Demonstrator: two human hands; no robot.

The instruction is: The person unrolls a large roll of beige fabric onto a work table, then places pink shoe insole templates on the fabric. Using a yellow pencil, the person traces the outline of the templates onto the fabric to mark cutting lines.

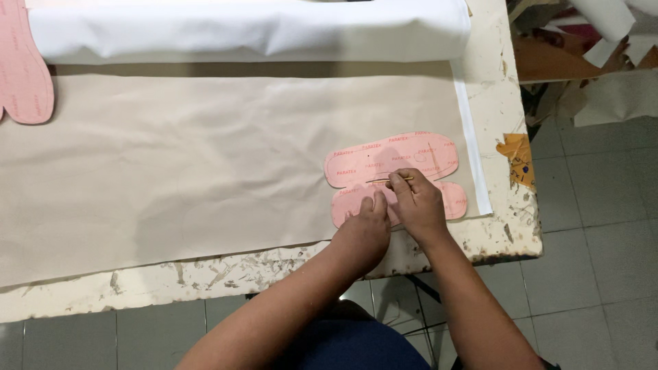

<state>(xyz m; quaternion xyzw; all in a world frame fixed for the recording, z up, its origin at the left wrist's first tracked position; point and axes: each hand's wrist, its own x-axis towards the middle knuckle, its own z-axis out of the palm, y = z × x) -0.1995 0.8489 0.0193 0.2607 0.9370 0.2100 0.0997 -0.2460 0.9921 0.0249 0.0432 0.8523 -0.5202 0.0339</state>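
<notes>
Tracing step, by the look of it. Left of the pink insole pattern (391, 161) on beige sheet (205, 164): left hand (363, 233), fingers pressed flat, pinning it. Right hand (416, 202) pinching a thin marking stick (392, 179). Steady hold needed.

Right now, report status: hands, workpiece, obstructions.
Left hand pressing lower pink sole-shaped template. Right hand holding thin pencil-like stick between the pink templates. Beige fabric sheet underneath. Nothing in the way.

A small shoe-making workshop, I think.
I see a worn, paint-stained worktable (226, 274), pink sole patterns (391, 159) on beige material (205, 157), a white fabric roll (247, 29), and paper scraps (603, 41).
</notes>
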